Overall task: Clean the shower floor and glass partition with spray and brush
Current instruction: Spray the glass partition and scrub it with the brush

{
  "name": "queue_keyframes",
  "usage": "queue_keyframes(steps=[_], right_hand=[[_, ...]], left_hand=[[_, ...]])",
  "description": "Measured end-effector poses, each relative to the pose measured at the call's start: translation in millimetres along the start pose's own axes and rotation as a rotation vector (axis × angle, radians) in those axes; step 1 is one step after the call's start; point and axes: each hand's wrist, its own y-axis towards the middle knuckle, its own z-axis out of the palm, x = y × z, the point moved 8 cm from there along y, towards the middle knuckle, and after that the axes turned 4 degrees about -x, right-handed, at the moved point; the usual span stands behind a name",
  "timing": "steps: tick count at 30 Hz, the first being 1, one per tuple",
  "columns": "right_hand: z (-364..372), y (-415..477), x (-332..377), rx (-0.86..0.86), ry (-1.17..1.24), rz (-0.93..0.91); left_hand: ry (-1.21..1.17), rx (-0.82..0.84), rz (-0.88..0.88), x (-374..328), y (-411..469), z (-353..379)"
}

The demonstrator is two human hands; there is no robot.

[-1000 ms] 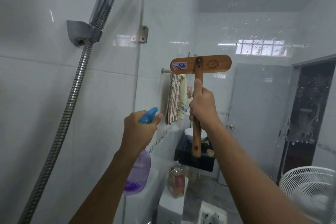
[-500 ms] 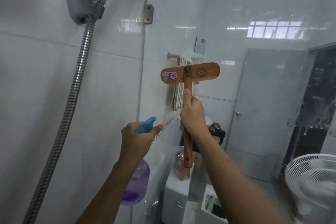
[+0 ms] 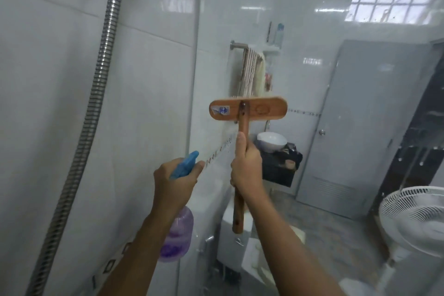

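Standing upright, head crosswise on top, the brush point(image 3: 248, 109) is gripped mid-handle by the right hand point(image 3: 247, 172), fingers point(image 3: 239, 149) wrapped round it, probably against the glass point(image 3: 312, 19). Just left and lower, the spray point(image 3: 179, 238) is clasped by the left hand point(image 3: 174, 184).

the flat-headed wooden scrub brush point(image 3: 248, 109) is orange-brown, with a blue-and-white sticker point(image 3: 222, 110) on its head. the rounded plastic spray bottle point(image 3: 180, 235) is see-through violet, darker purple at the bottom, under a bright blue trigger top point(image 3: 185, 167). the ribbed metal shower hose point(image 3: 96, 94) is silver. the glossy wall tiles point(image 3: 48, 79) are white. a hanging towel point(image 3: 249, 74) shows brown and cream stripes. the door point(image 3: 360, 127) is pale grey.
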Motion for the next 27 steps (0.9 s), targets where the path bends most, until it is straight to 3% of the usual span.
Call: queue_keyframes(steps=[5,8,15,23,27], right_hand=[[19.5,-100.4,-116.0,0.040,-0.015,0.269],[21.8,-84.6,-100.0,0.011,0.019,0.226],[21.4,18.6,14.0,-0.048,0.093,-0.021],[24.1,-123.2,-142.7,0.038,0.081,0.352],[21.0,-91.0,-115.8,0.044,0.098,0.287]], left_hand=[[0.027,-0.007,0.041,18.2,-12.6,-6.4],[0.020,-0.010,0.012,23.2,-15.3,-8.7],[0.008,-0.038,0.009,20.3,-15.2,-6.9],[-0.035,-0.074,-0.049,37.7,-16.6,-5.9],[-0.010,-0.048,-0.021,38.7,-16.4,-1.3]])
